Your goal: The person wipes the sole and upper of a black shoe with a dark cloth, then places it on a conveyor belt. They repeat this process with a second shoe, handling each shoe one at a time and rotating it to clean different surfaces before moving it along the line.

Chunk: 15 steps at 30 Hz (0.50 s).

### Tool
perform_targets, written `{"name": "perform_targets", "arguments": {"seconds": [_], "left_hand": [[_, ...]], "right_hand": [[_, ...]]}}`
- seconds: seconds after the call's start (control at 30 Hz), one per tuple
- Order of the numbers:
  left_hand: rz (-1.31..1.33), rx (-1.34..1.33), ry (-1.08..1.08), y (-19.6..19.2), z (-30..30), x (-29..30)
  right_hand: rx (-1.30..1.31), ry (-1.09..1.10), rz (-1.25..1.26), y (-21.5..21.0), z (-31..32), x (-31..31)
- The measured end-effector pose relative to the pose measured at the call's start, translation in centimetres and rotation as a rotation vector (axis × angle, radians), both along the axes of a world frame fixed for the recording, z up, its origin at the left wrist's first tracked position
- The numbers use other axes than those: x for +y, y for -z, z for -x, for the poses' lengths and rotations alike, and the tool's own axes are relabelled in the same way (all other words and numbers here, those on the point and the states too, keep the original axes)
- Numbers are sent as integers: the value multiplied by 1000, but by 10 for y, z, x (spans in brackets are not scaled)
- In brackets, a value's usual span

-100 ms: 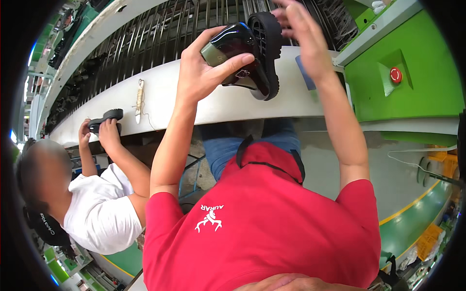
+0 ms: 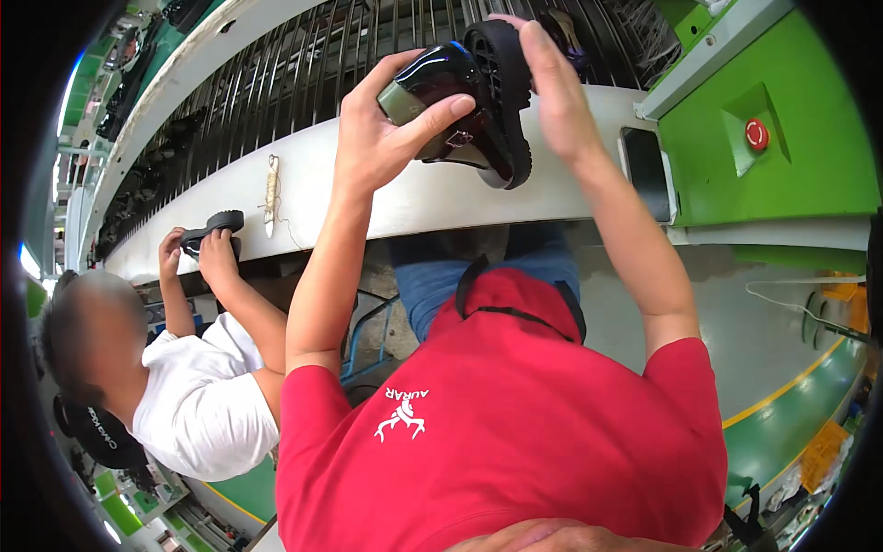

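My left hand (image 2: pixel 372 129) is wrapped around a glossy black shoe (image 2: pixel 448 78) with a green lining and a small buckle, its thumb across the side. A chunky black sole (image 2: pixel 499 78) stands along the shoe's right side. At its upper end the sole gapes from the shoe and shows a ribbed inside, while lower down the two meet. My right hand (image 2: pixel 563 101) is flat beside the sole's treaded outer face, fingers stretched and thumb up. Whether its palm or fingertips touch the tread I cannot tell.
A white ledge (image 2: pixel 414 198) runs before a conveyor of metal rods (image 2: pixel 368 55). On the ledge lie a phone (image 2: pixel 646 173) and a string-wrapped tool (image 2: pixel 271 198). A co-worker (image 2: pixel 202 396) at left handles another black sole (image 2: pixel 223 221). A red button (image 2: pixel 756 134) sits on the green housing.
My right hand has moved left and down toward the sole, and its blurred fingers are now sharper. The phone now shows fully beside my forearm. My left hand keeps its hold.
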<state>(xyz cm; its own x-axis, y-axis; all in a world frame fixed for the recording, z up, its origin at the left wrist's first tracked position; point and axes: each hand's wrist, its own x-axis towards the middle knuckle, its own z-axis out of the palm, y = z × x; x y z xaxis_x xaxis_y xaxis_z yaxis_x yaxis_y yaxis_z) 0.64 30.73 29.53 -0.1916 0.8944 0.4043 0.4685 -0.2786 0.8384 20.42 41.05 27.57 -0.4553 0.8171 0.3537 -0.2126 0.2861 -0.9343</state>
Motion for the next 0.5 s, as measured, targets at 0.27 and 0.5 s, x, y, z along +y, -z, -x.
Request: {"name": "perform_targets", "arguments": {"seconds": [0.27,0.5], "left_hand": [[75,253,66,-34,-13,3],[245,405,113,-52,-21,7]], "right_hand": [[242,-137,298,4,11,-11],[288,-74,194,16,1,-3]]}}
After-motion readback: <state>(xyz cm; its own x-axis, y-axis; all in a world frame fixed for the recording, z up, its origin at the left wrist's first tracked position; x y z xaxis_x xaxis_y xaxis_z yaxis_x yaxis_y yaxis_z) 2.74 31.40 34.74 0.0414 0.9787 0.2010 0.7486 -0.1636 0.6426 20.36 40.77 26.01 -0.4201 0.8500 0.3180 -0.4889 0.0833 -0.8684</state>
